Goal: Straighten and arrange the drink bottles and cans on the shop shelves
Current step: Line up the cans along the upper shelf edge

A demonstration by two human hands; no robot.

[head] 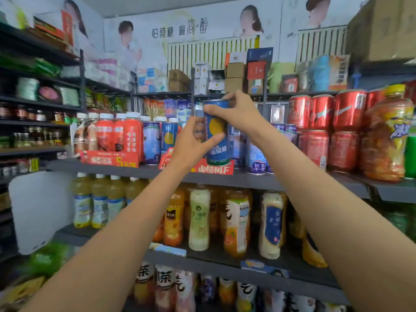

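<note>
Both forearms reaching up. Left hand pinching lower side of blue can, right hand clamped round top. Can held just above shelf edge, before blue-can row. Step judged: turning label forward. Next: set down upright, aligned.

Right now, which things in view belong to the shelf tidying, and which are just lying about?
Job:
- tall blue can with yellow fruit picture, gripped by left hand and right hand
- shiny red cans
- orange-label white-capped bottles

Lying about:
- brown cardboard boxes
- dark glass jars
</note>
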